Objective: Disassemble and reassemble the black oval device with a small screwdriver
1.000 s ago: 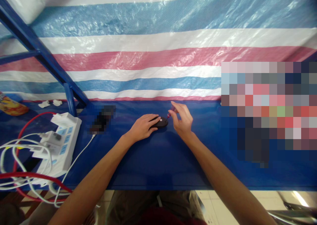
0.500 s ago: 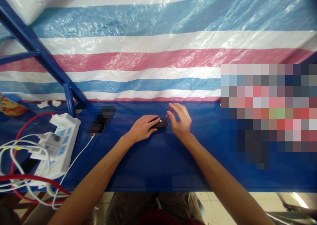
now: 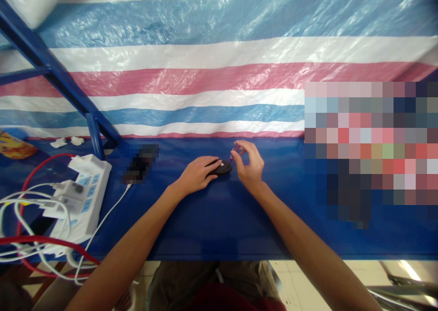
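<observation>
A black rounded object [image 3: 224, 166] with a small white dot lies on the blue table [image 3: 219, 229], near the middle. My left hand [image 3: 198, 176] holds its left side, fingers on top and thumb along the near edge. Just to the right, my right hand [image 3: 250, 164] pinches a small screwdriver-like tool [image 3: 232, 156] with a reddish, partly clear handle. The tool points down at the right end of the black object; whether its tip touches is too small to tell.
At the left are a white power strip [image 3: 100, 188] with plugs, white and red cables, a blurred dark device [image 3: 139, 164] on a white cable, and a blue metal frame [image 3: 70, 89]. A pixelated area covers the right. Striped sheeting [image 3: 205, 80] hangs behind.
The view has shifted slightly, so the scene sits a little higher. My right hand's fingers have turned a little around the tool. My left hand stays on the black object.
</observation>
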Action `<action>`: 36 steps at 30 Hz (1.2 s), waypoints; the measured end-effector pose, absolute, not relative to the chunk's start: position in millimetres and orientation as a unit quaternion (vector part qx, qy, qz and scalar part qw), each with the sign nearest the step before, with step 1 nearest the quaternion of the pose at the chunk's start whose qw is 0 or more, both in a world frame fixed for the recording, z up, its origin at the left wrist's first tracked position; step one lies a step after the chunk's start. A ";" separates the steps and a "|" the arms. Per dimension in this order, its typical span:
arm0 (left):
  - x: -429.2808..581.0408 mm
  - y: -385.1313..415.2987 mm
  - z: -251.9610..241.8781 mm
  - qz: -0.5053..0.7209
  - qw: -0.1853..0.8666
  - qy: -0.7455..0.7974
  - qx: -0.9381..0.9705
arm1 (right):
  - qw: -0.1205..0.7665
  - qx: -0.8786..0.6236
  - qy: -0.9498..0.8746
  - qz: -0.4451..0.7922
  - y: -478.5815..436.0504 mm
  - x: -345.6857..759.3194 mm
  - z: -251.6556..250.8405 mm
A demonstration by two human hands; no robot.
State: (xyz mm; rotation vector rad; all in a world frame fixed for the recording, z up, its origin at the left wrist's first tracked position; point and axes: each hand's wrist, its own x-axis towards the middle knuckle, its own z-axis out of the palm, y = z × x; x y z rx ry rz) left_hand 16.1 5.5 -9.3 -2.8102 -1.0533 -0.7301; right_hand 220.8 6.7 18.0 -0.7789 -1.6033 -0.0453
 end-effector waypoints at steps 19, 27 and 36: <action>15.7 5.4 -8.5 -0.231 0.025 -0.344 -0.910 | 0.634 -0.334 -0.697 -0.024 5.6 220.7 17.8; 15.4 4.9 -8.4 -0.233 0.021 -0.345 -0.909 | 0.629 -0.338 -0.699 -0.022 3.6 221.0 19.2; 15.0 6.0 -10.2 -0.233 0.019 -0.343 -0.910 | 0.629 -0.347 -0.695 -0.023 5.1 220.8 17.9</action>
